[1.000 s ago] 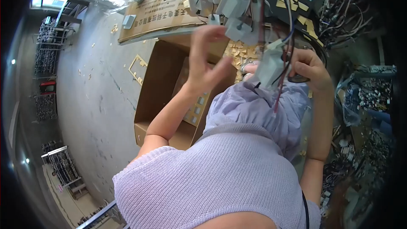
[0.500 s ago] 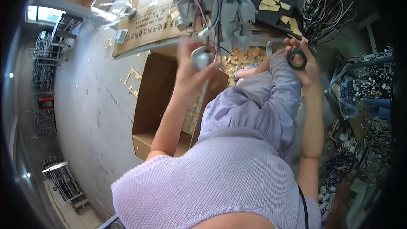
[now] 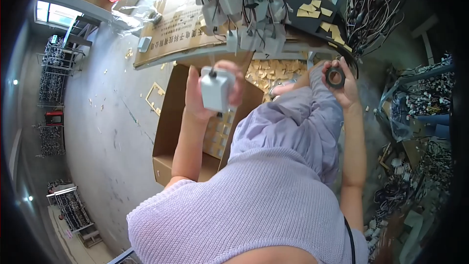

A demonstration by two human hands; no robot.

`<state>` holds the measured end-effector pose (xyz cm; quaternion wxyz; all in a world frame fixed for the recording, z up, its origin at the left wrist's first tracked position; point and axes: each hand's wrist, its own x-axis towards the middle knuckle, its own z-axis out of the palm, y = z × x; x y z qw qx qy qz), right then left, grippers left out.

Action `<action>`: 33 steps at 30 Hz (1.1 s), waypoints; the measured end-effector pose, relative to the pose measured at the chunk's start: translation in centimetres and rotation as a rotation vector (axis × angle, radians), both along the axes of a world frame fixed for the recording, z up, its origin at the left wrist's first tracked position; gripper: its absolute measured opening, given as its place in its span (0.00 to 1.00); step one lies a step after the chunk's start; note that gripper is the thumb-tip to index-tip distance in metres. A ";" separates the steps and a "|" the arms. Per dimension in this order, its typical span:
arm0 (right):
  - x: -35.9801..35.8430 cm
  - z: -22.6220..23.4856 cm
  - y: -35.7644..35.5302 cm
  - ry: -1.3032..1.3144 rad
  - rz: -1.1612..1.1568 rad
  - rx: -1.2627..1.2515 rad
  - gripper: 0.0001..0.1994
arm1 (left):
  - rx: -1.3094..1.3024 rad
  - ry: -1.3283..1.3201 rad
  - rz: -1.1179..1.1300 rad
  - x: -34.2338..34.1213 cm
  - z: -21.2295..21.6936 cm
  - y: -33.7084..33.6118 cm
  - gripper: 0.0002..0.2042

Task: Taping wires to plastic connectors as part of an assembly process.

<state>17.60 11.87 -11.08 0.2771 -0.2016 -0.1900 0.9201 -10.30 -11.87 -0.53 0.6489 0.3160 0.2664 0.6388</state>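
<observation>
My left hand (image 3: 194, 99) is closed around a small white plastic box (image 3: 213, 94) with a dark cable coming out of its top. The fingers wrap behind the box and blur a little. My right hand (image 3: 348, 93) grips a roll of black tape (image 3: 329, 79) by its rim, with the hole facing me. Above my left hand, a bunch of similar white boxes (image 3: 230, 0) hangs by dark cables over the edge of a worktable.
Flattened cardboard (image 3: 171, 32) covers the tabletop. Below it stands an open cardboard box (image 3: 168, 166). Yellowish foam pieces (image 3: 278, 71) litter the floor, and more lie on a black sheet (image 3: 298, 0). Cable bundles (image 3: 376, 10) hang at the far right; a loaded rack (image 3: 430, 93) stands nearer.
My left hand has come down and nearer, with the white box now turned toward me. My right hand has shifted slightly left and down with the tape roll.
</observation>
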 end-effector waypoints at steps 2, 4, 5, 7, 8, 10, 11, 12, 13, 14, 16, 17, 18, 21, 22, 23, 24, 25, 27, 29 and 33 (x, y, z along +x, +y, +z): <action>-0.6 1.4 -1.0 -0.062 -0.015 0.051 0.14 | 0.080 -0.005 -0.051 -0.1 -0.3 -0.2 0.39; -0.9 3.4 -2.4 -0.244 -0.095 0.080 0.15 | -0.044 0.135 0.017 0.4 0.3 -0.7 0.39; -0.7 3.3 -2.1 -0.213 -0.024 0.168 0.15 | -0.068 0.165 0.029 1.6 1.3 -0.2 0.36; -0.8 3.7 -2.1 -0.206 0.067 0.267 0.17 | -0.040 0.183 -0.017 3.4 1.6 0.8 0.30; -0.9 4.3 -2.4 -0.205 0.068 0.266 0.17 | 0.017 0.198 -0.043 3.7 1.1 1.0 0.29; -0.8 5.5 -3.2 -0.211 0.089 0.286 0.16 | 0.062 0.205 -0.060 4.3 0.9 1.2 0.27; -1.0 5.8 -3.8 -0.212 0.081 0.280 0.16 | 0.059 0.205 -0.069 4.6 1.2 1.4 0.27; -1.1 6.0 -4.5 -0.284 0.042 0.430 0.18 | -0.003 0.221 -0.041 4.9 1.5 1.5 0.26; -1.2 6.2 -5.1 -0.359 0.004 0.578 0.21 | -0.067 0.237 -0.012 5.2 1.6 1.8 0.26; -1.2 7.2 -5.7 -0.354 0.092 0.692 0.26 | -0.080 0.239 -0.011 5.3 1.5 1.7 0.26; -1.8 8.7 -6.9 -0.337 0.098 0.712 0.27 | -0.146 0.534 0.182 5.6 1.1 1.7 0.23; -2.0 9.7 -7.5 -0.324 0.092 0.744 0.28 | -0.136 0.638 0.203 5.8 1.5 1.9 0.22; -2.3 10.2 -7.8 -0.312 0.023 0.751 0.28 | -0.153 0.720 0.251 6.3 1.6 2.3 0.22; -2.7 11.2 -8.4 -0.325 -0.041 0.858 0.27 | -0.161 0.894 0.313 7.4 2.3 3.2 0.22; -2.9 11.4 -8.4 -0.329 -0.030 0.820 0.25 | -0.160 0.935 0.310 7.6 2.4 3.3 0.22; -3.1 11.5 -8.4 -0.324 -0.037 0.811 0.25 | -0.154 0.979 0.306 7.7 2.4 3.5 0.23; -3.3 11.6 -8.4 -0.337 -0.060 0.928 0.25 | -0.156 0.990 0.297 7.9 2.4 3.5 0.23; -3.5 11.7 -8.3 -0.348 -0.085 1.045 0.25 | -0.181 0.981 0.319 8.2 2.3 3.3 0.24; -3.9 11.6 -8.0 -0.371 -0.062 1.150 0.24 | -0.160 0.991 0.339 8.2 2.1 3.2 0.25; -4.3 12.0 -8.2 -0.391 -0.036 1.176 0.23 | -0.173 0.937 0.369 8.3 2.2 3.1 0.24; -4.4 11.1 -8.4 -0.257 0.008 1.025 0.22 | -0.261 0.893 0.400 8.3 2.8 2.8 0.23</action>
